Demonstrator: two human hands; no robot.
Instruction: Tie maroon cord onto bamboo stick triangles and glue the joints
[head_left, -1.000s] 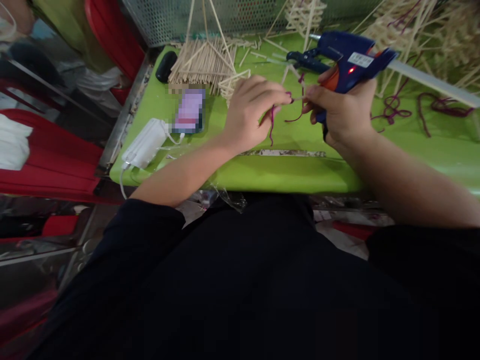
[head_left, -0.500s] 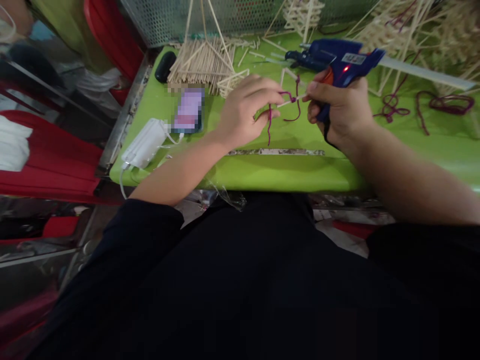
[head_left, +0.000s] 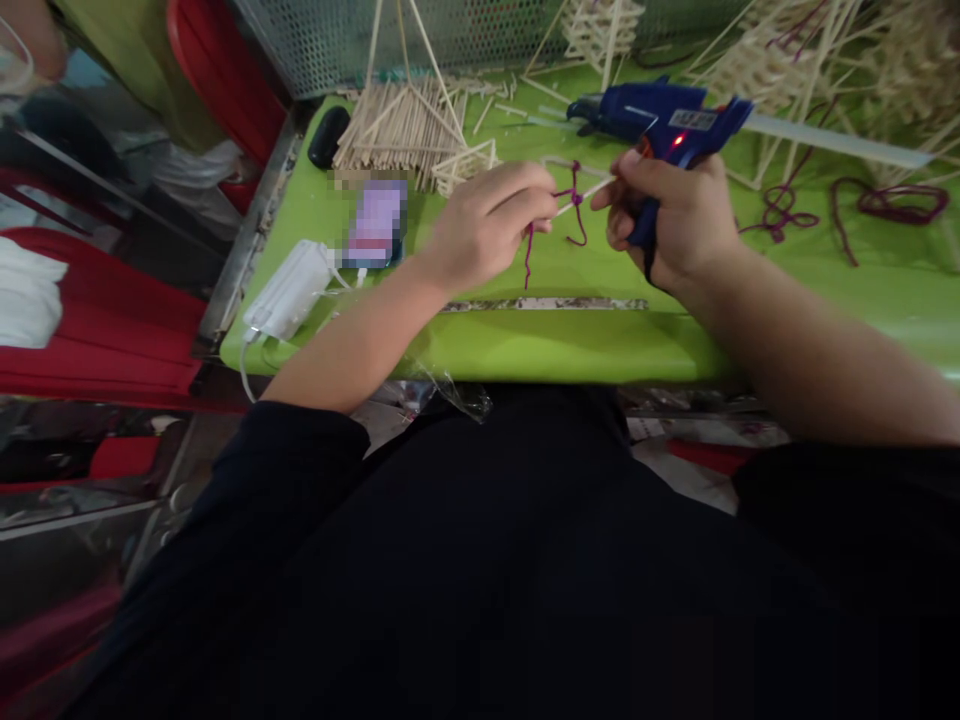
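Note:
My left hand (head_left: 491, 222) pinches one end of a small frame of pale sticks (head_left: 592, 188) with purple yarn (head_left: 577, 198) tied round it. A loose yarn end hangs below my left fingers. My right hand (head_left: 679, 215) is wrapped round the handle of a blue glue gun (head_left: 652, 115), whose red light is lit and whose nozzle points left. The thumb and a finger of that same hand also touch the right end of the stick frame. A long translucent glue stick (head_left: 840, 138) sticks out of the gun's back.
On the green table (head_left: 555, 345) lie a pile of sticks (head_left: 401, 130), a phone (head_left: 377, 220), a white power bank (head_left: 289, 290), a black object (head_left: 328, 138) and coiled purple yarn (head_left: 900, 205). Stick structures (head_left: 787, 70) stand behind, right. Red chairs (head_left: 97, 320) are at left.
The stick frame has turned and tilted between my hands, with its yarn knot now slightly further left. My right hand and the glue gun have shifted a little left.

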